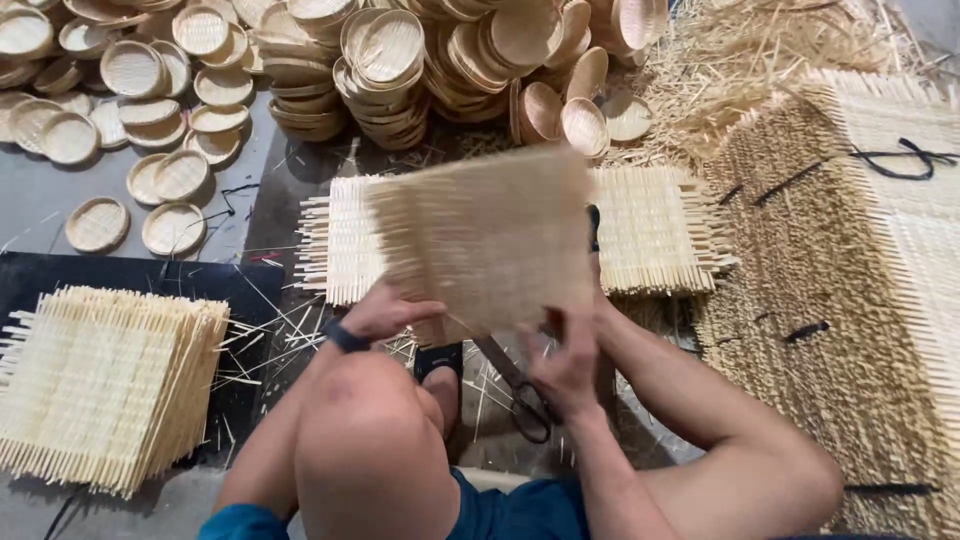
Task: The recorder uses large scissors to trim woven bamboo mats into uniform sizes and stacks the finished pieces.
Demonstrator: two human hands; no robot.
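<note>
The fingers of the left hand (385,312) were curled narrow over the lower left edge of a woven bamboo mat (487,238), pinching it and holding it up, tilted, in front of the person's knees. The right hand (565,365) was closed around the handles of a pair of dark scissors (515,385), whose blades ran up from the fingers toward the mat's bottom edge; whether the blades were biting the weave could not be told, as the mat was blurred.

The mat looked light and thin, stiff enough to keep its square shape when gripped at one corner, yet springy. Its edges bristled with loose splint ends, which seemed brittle and apt to snap or prick, so the firmer woven part just inside the fringe appeared the better place to grip, as the left fingers did.

Just beyond the fingers, under the raised mat, another flat mat (655,235) lay on the floor. Farther to the left of the left hand sat a stack of square mats (105,380) on a dark sheet. To the right of the right hand spread a big heap of mats tied with black cords (850,300). Farthest ahead lay piles of small round woven trays (390,70), with loose splints scattered about.
</note>
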